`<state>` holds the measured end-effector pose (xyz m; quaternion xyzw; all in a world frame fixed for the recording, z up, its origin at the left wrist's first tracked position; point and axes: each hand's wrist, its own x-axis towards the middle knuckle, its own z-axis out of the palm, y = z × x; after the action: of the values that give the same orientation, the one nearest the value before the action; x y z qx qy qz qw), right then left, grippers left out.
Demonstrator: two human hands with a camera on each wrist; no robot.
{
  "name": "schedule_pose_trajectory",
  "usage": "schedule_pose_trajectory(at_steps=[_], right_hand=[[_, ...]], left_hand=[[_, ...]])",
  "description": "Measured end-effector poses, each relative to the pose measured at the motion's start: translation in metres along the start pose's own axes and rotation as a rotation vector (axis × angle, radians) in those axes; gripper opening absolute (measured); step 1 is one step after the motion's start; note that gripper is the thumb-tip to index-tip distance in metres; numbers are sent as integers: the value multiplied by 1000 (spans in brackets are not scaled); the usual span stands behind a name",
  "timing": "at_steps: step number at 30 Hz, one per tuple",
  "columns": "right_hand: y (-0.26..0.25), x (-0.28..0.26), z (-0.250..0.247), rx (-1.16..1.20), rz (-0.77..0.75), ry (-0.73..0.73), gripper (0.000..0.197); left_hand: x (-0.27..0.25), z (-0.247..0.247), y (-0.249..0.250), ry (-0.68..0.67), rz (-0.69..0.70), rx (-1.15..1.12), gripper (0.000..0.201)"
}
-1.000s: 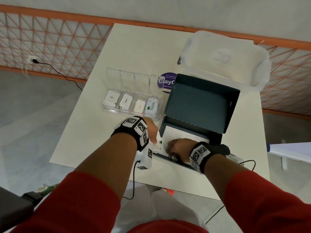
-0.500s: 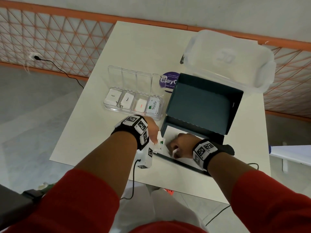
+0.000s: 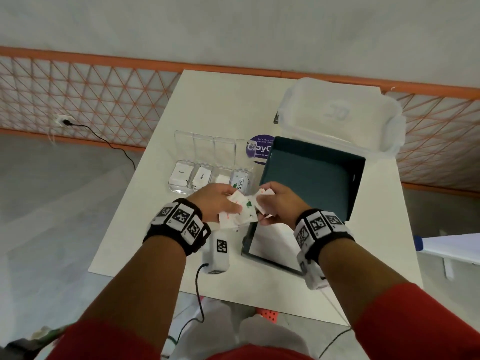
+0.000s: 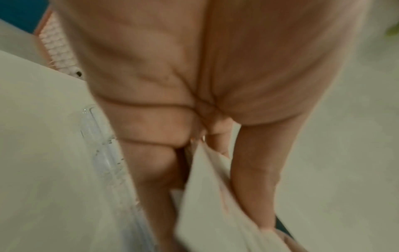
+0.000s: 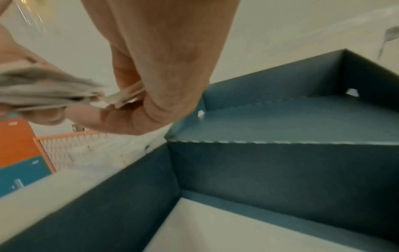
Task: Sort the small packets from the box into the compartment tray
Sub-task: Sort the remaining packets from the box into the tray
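Just above the teal box's (image 3: 311, 178) near-left corner, both hands are gripping packets — the left hand (image 3: 215, 201) a fanned stack of packets (image 3: 237, 214), the right hand (image 3: 279, 203) a few. The compartment tray (image 3: 181, 189) is lying just beyond the left fingers (image 3: 228, 189), on the desk (image 3: 145, 224).

The left hand (image 3: 217, 201) and right hand (image 3: 276, 203) cover much of the packets (image 3: 240, 213) they hold, so their count and most print cannot be told, and both wrist views are motion-blurred.
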<state>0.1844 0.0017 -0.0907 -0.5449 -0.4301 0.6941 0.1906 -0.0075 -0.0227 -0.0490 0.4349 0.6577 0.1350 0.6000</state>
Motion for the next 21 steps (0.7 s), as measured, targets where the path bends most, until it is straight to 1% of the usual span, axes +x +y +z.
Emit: schedule_pose_trajectory(at_steps=[3, 5, 8, 10, 11, 13, 15, 16, 17, 19, 21], right_hand=[[-24, 0, 25, 193, -44, 6, 23], [-39, 3, 42, 290, -103, 47, 22], [-60, 11, 71, 446, -153, 70, 23], [-67, 15, 90, 552, -167, 35, 32], [-70, 16, 98, 595, -183, 16, 35], [-70, 19, 109, 642, -232, 11, 29], [-65, 22, 114, 705, -267, 18, 30], [-63, 22, 115, 740, -273, 18, 32], [-61, 23, 117, 778, -272, 22, 33], [-55, 23, 119, 811, -268, 56, 33], [-50, 22, 121, 779, -279, 110, 30]], left_hand=[[-5, -14, 0, 142, 151, -347, 31], [-6, -20, 1, 241, 237, -481, 28], [-4, -28, 4, 412, 345, -528, 30], [-1, -36, 7, 481, 421, -470, 31], [0, -41, 7, 487, 463, -425, 30], [3, -52, 5, 479, 535, -288, 27], [8, -65, -1, 492, 556, -110, 31], [10, -72, -5, 494, 552, -59, 36], [11, -78, -8, 475, 553, -58, 38], [11, -87, -15, 386, 566, -142, 37], [11, -90, -20, 329, 585, -189, 25]])
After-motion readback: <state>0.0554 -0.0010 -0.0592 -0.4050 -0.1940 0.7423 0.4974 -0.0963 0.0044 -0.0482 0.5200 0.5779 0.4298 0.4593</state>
